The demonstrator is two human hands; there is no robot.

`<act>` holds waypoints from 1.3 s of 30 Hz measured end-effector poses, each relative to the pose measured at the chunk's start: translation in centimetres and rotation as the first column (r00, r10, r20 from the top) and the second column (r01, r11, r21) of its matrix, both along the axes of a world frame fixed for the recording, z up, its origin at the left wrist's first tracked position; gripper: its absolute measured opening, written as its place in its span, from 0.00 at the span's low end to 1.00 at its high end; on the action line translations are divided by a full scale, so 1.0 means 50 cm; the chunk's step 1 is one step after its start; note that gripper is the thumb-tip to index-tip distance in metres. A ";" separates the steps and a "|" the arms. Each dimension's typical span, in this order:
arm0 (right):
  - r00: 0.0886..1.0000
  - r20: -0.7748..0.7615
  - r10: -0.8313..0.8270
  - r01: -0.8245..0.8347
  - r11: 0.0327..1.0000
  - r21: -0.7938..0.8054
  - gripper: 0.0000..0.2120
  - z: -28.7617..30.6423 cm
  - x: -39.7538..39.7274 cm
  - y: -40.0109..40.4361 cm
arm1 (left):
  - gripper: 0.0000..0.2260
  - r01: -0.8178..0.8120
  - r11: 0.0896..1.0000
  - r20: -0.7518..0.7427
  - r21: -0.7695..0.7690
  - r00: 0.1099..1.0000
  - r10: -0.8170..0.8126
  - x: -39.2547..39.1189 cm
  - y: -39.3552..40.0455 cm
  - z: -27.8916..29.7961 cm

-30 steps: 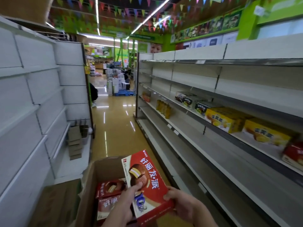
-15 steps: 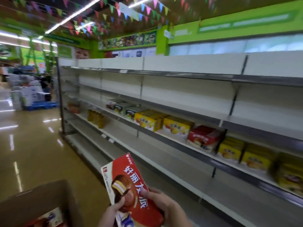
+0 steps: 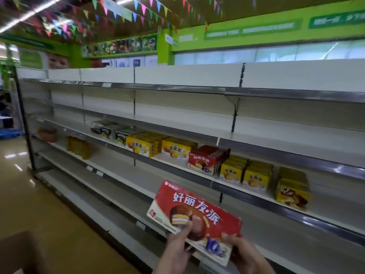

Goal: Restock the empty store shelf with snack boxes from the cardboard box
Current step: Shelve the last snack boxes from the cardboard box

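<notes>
At the lower left corner you can see a brown flap of the cardboard box (image 3: 13, 252), on the glossy floor (image 3: 49, 204) of the aisle. Beyond it the store shelf (image 3: 177, 171) runs away from you to the left, its white boards mostly bare. At its far left end sits a blurred reddish item (image 3: 47, 133), and just right of that some amber bottles (image 3: 79, 147) on a lower board.

Moving right along the stocked board, you meet dark snack boxes (image 3: 108, 130), then two large yellow boxes (image 3: 158, 146) side by side. Next comes a row of red boxes (image 3: 205, 160) standing upright, touching a group of smaller yellow boxes (image 3: 245, 173). Further right stands another yellow pack with a brown cake picture (image 3: 292, 190), a little apart from the rest.

In front of the shelf, low in the middle, you hold one red snack box (image 3: 194, 212) up in the air, its printed face toward you and its long side tilted down to the right. It is below and nearer than the red row on the shelf, touching no board. Your left hand (image 3: 175, 250) grips its lower left edge, thumb pressed on the printed face. Your right hand (image 3: 245, 254) grips the lower right corner, thumb curled over the front.

Above everything, coloured pennant flags (image 3: 122, 10) hang under the ceiling, and a green wall band (image 3: 246, 32) runs over the shelf top.
</notes>
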State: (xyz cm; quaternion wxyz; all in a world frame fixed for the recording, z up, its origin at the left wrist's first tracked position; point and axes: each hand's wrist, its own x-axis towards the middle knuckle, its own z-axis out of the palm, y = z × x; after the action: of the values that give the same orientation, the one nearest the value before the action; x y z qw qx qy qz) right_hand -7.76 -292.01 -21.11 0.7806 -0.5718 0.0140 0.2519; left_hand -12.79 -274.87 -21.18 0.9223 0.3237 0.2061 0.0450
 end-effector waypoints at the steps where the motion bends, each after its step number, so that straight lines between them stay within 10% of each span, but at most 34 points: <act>1: 1.000 -0.001 -0.024 0.024 1.000 -0.013 0.41 0.003 0.002 -0.039 | 0.38 -0.052 0.998 -0.028 0.034 0.998 0.053 0.008 -0.002 0.000; 3: 0.996 -0.006 -0.087 0.087 0.995 -0.047 0.45 0.007 -0.006 -0.118 | 0.46 -0.080 0.984 -0.085 0.159 0.992 0.094 0.023 -0.007 -0.003; 6: 0.985 0.007 -0.171 0.171 0.983 -0.068 0.49 0.020 -0.031 -0.198 | 0.32 0.091 0.932 -0.084 0.352 0.994 -0.065 0.039 -0.034 -0.009; 11: 0.910 0.031 -0.413 0.414 0.904 -0.107 0.19 0.041 -0.078 -0.275 | 0.18 0.221 0.874 -0.010 0.432 0.970 -0.241 0.087 -0.138 -0.018; 29: 0.489 0.295 -0.821 0.861 0.399 -0.316 0.21 0.051 -0.093 -0.596 | 0.15 0.465 0.611 -0.106 0.641 0.842 -0.529 0.190 -0.546 -0.012; 39: 0.629 0.432 -0.647 0.732 0.304 -0.609 0.28 0.024 0.081 -0.903 | 0.25 0.381 0.601 -0.069 0.703 0.877 -0.476 0.270 -0.797 0.036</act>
State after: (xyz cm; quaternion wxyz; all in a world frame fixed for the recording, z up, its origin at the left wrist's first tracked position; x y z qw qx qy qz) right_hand -3.69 -337.17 -19.89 0.5055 -0.7848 0.3173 -0.1665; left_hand 0.71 -314.72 -19.37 0.7249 0.6831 0.0313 -0.0832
